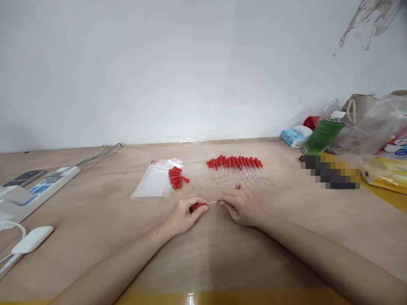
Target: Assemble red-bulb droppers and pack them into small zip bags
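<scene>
Between thumb and fingers, my left hand (186,215) pinches a red rubber dropper bulb (200,205). A thin clear glass tube (212,202) spans from the bulb to my right hand (241,207), whose fingers are closed on the tube's other end. How far the tube sits in the bulb is hidden by my fingers. Beyond my left hand lies a small pile of loose red bulbs (174,178), beside a row of bare glass tubes (196,176). Past my right hand, several droppers with red bulbs (237,162) lie side by side, bulbs toward the wall.
A clear plastic bag (152,183) lies left of the bulbs. At the left are a power strip (68,174), a phone (25,178) and a white cabled device (33,239). A green bottle (324,135), blue tissue pack (294,137) and plastic bags (365,127) stand at right.
</scene>
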Available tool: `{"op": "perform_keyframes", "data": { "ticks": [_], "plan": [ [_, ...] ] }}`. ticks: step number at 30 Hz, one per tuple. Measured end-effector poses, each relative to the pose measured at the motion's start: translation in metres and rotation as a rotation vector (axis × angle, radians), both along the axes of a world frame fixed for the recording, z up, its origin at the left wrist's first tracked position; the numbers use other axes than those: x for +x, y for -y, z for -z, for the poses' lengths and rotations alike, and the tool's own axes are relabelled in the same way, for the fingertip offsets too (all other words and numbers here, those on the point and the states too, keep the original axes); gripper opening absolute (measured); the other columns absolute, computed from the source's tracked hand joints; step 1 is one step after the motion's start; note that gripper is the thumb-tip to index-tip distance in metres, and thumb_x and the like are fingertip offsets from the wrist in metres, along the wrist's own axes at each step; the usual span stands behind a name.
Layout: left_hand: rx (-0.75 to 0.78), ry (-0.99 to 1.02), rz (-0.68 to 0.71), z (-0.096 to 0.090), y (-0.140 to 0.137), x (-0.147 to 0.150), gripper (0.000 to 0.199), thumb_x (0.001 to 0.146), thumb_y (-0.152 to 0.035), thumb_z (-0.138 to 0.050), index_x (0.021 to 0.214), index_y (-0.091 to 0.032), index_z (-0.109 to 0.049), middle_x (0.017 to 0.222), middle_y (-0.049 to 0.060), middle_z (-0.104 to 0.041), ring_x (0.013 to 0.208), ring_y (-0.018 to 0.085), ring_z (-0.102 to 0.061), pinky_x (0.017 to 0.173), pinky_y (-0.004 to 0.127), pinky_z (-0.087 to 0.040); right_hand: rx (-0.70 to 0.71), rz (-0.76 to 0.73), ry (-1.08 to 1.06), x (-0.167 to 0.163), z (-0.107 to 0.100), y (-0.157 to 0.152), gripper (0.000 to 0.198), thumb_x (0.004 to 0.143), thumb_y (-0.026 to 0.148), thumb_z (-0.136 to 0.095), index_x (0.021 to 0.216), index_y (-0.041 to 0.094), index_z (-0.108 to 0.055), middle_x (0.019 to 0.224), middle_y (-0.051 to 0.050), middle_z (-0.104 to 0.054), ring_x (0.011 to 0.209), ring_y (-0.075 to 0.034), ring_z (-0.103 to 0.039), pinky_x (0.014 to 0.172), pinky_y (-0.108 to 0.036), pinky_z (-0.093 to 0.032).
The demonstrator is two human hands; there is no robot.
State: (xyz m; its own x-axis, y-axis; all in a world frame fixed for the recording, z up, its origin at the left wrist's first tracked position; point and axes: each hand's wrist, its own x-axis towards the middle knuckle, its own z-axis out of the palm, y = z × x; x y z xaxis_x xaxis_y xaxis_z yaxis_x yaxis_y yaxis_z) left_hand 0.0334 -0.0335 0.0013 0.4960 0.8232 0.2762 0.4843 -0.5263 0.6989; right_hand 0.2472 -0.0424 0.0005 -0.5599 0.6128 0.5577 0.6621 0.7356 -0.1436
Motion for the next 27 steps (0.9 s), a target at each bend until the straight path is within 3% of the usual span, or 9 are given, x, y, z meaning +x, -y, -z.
{"op": "perform_keyframes", "data": {
  "ticks": [11,18,24,27],
  "plan": [
    [0.060,-0.032,0.095,0.003,-0.001,-0.002,0.013,0.081,-0.024,-0.053,0.084,-0.016,-0.063,0.077,0.003,-0.062,0.070,0.013,-0.055,0.063,0.022,-0.043,-0.090,-0.029,0.012,-0.010,0.006,0.002,0.020,0.084,0.016,-0.040,0.086,0.018,-0.060,0.070,0.000,-0.063,0.056,-0.010,-0.045,0.066,-0.030,-0.019],
    [0.073,0.011,0.069,0.005,-0.004,0.000,0.014,0.081,-0.026,-0.053,0.085,-0.016,-0.063,0.078,0.003,-0.061,0.071,0.013,-0.055,0.064,0.024,-0.044,-0.076,0.016,0.093,-0.012,-0.005,0.000,0.021,0.085,0.019,-0.040,0.080,0.018,-0.060,0.070,0.000,-0.062,0.058,-0.010,-0.045,0.067,-0.030,-0.020],
    [0.113,0.135,-0.106,0.007,-0.011,-0.003,0.039,0.073,-0.029,-0.063,0.109,-0.019,-0.053,0.082,0.003,-0.056,0.067,0.013,-0.053,0.059,0.024,-0.044,-0.017,0.214,0.054,0.001,-0.015,-0.003,0.020,0.082,0.022,-0.046,0.079,0.022,-0.066,0.081,-0.004,-0.062,0.079,-0.016,-0.051,0.073,-0.032,-0.026],
    [0.039,0.114,-0.120,0.010,-0.015,-0.006,0.031,0.074,-0.029,-0.061,0.102,-0.017,-0.056,0.070,0.000,-0.052,0.060,0.011,-0.049,0.056,0.023,-0.042,-0.152,0.409,-0.155,0.018,-0.016,-0.018,0.020,0.079,0.024,-0.048,0.080,0.021,-0.067,0.079,-0.003,-0.064,0.077,-0.016,-0.054,0.070,-0.029,-0.032]
  ]
}}
